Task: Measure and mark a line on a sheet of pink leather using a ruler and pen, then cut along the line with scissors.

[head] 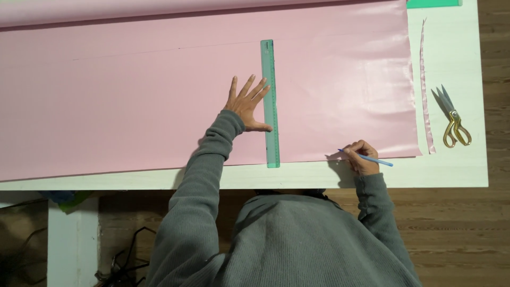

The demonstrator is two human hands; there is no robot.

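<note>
- wooden plank floor [457, 234] shows below and to the right of a white table [451, 175], seen from the head camera looking straight down.
- a large sheet of pink fabric [133, 106] covers most of the table, its near edge lying just inside the table's front edge.
- a translucent green ruler [270, 101] lies across the pink fabric, running from far to near, its near end just past the fabric's edge.
- the left hand [245, 106] rests flat on the fabric with fingers spread wide, thumb and fingertips touching the ruler's left side; it grips nothing.
- the right hand [361, 157] is curled around a blue pencil [372, 159] near the fabric's front edge, well to the right of the ruler, with the tip pointing left onto the fabric.
- a thin pink strip [425, 101] lies on bare table just right of the fabric.
- gold-handled scissors [451, 119] lie closed beside that strip.
- grey sleeves [202, 180] fill the lower part.
</note>
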